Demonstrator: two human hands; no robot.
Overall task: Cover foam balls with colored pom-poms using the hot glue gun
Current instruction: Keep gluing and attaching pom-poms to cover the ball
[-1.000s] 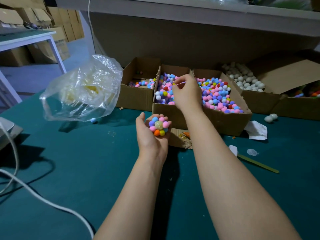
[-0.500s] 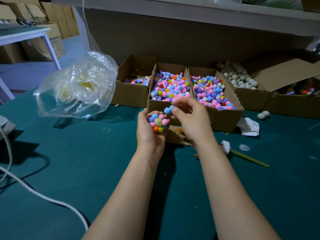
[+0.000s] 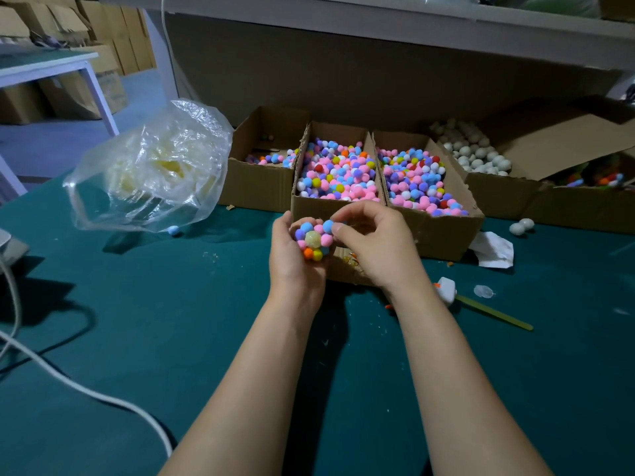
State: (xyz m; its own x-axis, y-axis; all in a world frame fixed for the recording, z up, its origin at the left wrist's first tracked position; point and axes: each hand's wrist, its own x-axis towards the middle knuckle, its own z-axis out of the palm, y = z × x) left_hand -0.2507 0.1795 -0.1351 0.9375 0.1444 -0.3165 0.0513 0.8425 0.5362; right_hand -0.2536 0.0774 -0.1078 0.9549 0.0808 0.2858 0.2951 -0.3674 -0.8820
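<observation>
My left hand [image 3: 292, 262] cups a foam ball [image 3: 313, 240] partly covered with pink, blue, purple, orange and yellow pom-poms; a bare glossy patch shows at its centre. My right hand [image 3: 374, 245] pinches a light blue pom-pom [image 3: 329, 226] against the ball's upper right side. Just behind the hands stand two cardboard boxes of mixed pom-poms [image 3: 338, 173] [image 3: 417, 180]. The glue gun is not in view.
A third box [image 3: 266, 166] with few pom-poms sits to the left, a box of white foam balls [image 3: 476, 154] at the right. A crumpled clear plastic bag [image 3: 151, 170] lies left, with a loose blue pom-pom [image 3: 173, 230] beside it. A white cable [image 3: 86, 389] crosses the green table; a stick [image 3: 494, 313] lies right.
My right hand left the pom-pom box with a blue pom-pom, came back to the ball and now presses it on. The left hand kept holding the ball.
</observation>
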